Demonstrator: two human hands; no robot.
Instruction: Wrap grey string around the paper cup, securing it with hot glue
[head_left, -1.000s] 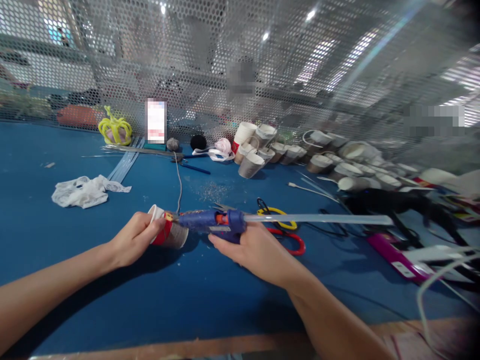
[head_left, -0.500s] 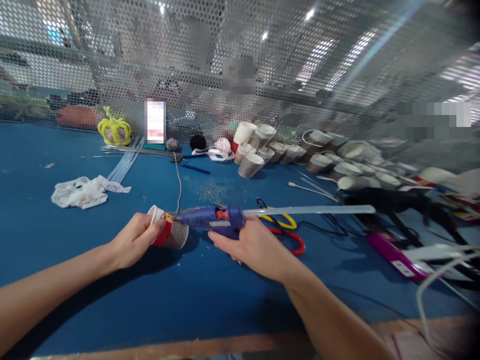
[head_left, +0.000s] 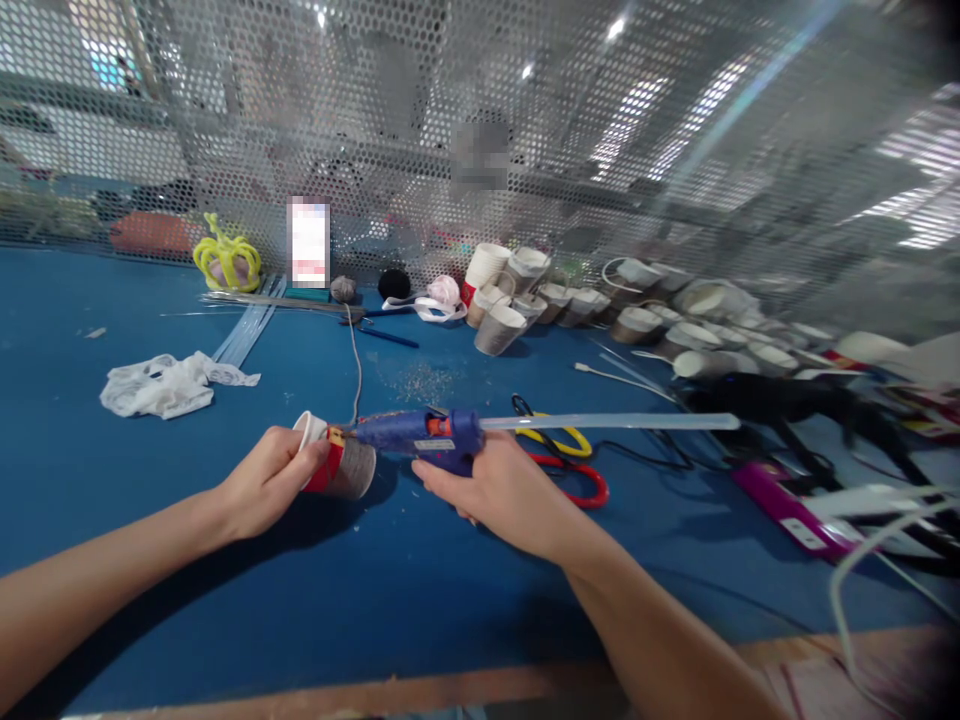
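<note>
My left hand (head_left: 266, 480) is closed around a paper cup (head_left: 354, 470), tilted on its side with its white rim to the left. Grey yarn covers the cup's lower part, and a red printed band shows above it. My right hand (head_left: 502, 490) grips a blue hot glue gun (head_left: 412, 437), whose nozzle meets or nearly meets the cup at the band. A long clear glue stick (head_left: 615, 422) juts from the gun's back end. From the cup, a strand of grey yarn (head_left: 358, 370) runs back to a small grey ball (head_left: 343, 289).
Scissors with yellow and red handles (head_left: 592, 490) lie behind my right hand. White lace (head_left: 161, 385) is at left. Yarn-wrapped cups (head_left: 501, 330) crowd the back right beside a mesh screen (head_left: 390, 130). A purple power strip (head_left: 787, 510) and cables are at right.
The glue gun and my right hand have shifted very slightly left. My left hand keeps the cup in nearly the same place.
</note>
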